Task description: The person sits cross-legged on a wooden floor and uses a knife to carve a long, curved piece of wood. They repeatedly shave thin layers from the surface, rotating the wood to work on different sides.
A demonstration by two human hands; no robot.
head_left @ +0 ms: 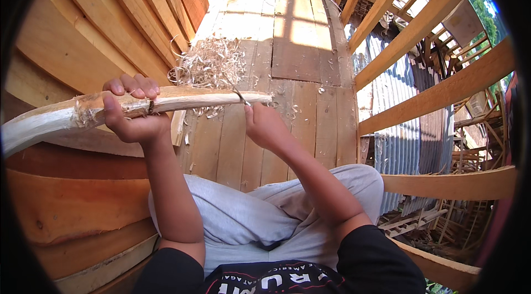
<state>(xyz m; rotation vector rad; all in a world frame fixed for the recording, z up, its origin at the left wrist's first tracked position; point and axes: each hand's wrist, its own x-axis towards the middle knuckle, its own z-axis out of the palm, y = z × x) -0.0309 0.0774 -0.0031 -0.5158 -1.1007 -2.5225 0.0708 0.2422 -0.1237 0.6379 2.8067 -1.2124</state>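
A long curved wooden pole (204,97), pale and peeled along much of its length, runs across from the left edge to a thin tip near the middle. My left hand (135,107) wraps round it, thumb on the near side and fingers over the top. A dark band circles the pole just right of that hand, and frayed fibres cling to it on the left. Near the tip, my right hand (269,126) is closed on a thin dark blade (239,94) that crosses the pole. The blade's handle is hidden in the fist.
Curly wood shavings (210,63) lie heaped on the plank floor (229,150) beyond the pole. Curved timber planking (83,29) rises on the left. Slanted wooden ribs (442,92) stand at right, with corrugated metal sheets (398,106) below. My crossed legs (238,205) are close under my arms.
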